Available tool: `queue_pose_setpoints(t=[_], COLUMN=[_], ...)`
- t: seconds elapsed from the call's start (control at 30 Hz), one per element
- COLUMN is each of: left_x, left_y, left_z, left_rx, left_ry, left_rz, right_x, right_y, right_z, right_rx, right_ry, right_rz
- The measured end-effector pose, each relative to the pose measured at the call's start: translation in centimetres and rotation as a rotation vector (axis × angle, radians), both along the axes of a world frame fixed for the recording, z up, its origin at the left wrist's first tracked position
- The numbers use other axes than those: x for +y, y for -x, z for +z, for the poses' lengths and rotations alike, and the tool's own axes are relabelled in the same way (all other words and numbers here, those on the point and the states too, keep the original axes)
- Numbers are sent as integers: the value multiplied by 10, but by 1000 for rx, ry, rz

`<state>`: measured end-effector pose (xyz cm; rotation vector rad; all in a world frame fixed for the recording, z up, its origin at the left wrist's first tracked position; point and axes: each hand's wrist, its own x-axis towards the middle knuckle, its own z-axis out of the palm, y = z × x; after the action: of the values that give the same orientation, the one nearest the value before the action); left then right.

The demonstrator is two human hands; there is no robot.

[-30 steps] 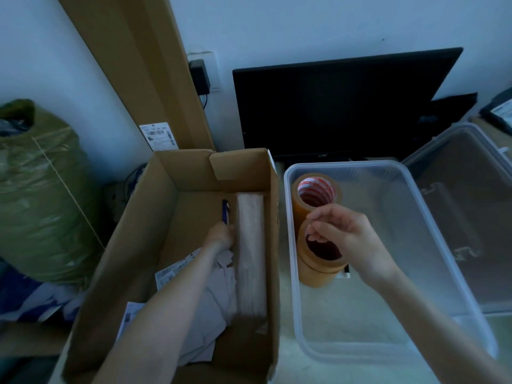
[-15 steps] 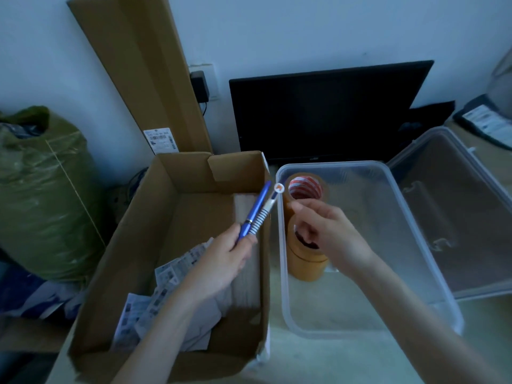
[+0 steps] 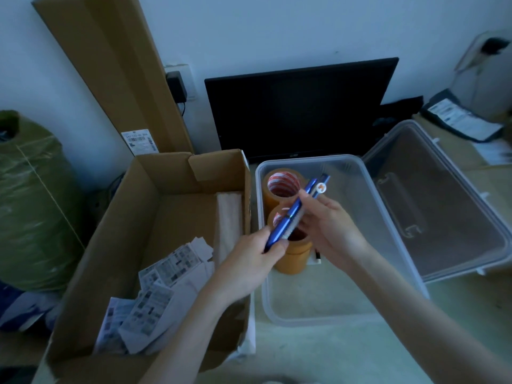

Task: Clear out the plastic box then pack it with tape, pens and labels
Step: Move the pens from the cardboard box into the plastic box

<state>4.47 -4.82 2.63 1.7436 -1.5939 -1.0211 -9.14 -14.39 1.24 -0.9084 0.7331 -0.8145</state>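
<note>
Now pens [image 3: 293,214] reached the right hand [image 3: 329,225]

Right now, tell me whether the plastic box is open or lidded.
Open. The plastic box has no lid on; its lid lies beside it, and tape rolls show inside.

Pens [image 3: 293,214] now between both hands.

Both hands, left hand [image 3: 250,261] and right hand [image 3: 331,225], hold pens [image 3: 293,214] above tape rolls [image 3: 281,187] at the plastic box's [image 3: 318,311] far left corner.
</note>
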Motion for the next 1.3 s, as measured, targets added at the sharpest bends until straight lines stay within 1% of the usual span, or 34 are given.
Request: queue_pose_setpoints(t=[0.07, 0.13, 0.2, 0.27, 0.33, 0.43, 0.47, 0.53, 0.6, 0.67, 0.77, 0.9, 1.0, 1.13, 1.23, 1.3], left_x=[0, 0, 1, 0, -1, -5, -6, -7, -8, -9, -11, -13, -13, -14, -16, -17], left_y=[-1, -7, -15, -24, -32, -39, -41, -43, -48, -53, -56, -54, -54, -60, -70, -79], left_z=[-3, -8, -16, -23, -29, -35, -37, -42, -49, -54, -61, -69, -74, -81, -90, -100], left_rx=[29, 10, -13, -22, -10, 17, 19, 15, 2, 6, 15, -7, -6, -2, 16, 20], left_ry=[35, 54, 58, 52, 42, 19, 6, -22, -50, -67, -78, -84, -88, -97, -120, -137], left_rz=[21, 64, 154, 246, 311, 379, 391, 394, 394, 407, 424, 422, 433, 448, 484, 535], right_x=[-15, -35, -58, -78, -93, -111, -115, -119, -119, -119, -119, -112, -110, -105, -103, -102], right_y=[10, 22, 32, 37, 37, 37, 38, 39, 37, 33, 27, 24, 26, 26, 27, 28], right_z=[7, 6, -9, -33, -62, -114, -128, -149, -157, -159, -155, -147, -147, -139, -126, -113], right_rx=[-42, -44, 83, 293, 475, 689, 787, 990, 1112, 1111, 1016, 816, 830, 817, 785, 747], right_ry=[-19, -25, 4, 18, -57, -224, -235, -201, -152, -131, -108, -241, -245, -241, -187, -115], right_rz=[-116, -243, -372, -429, -382, -197, -115, -20, -46, -99, -105, -207, -224, -164, -175, -187])
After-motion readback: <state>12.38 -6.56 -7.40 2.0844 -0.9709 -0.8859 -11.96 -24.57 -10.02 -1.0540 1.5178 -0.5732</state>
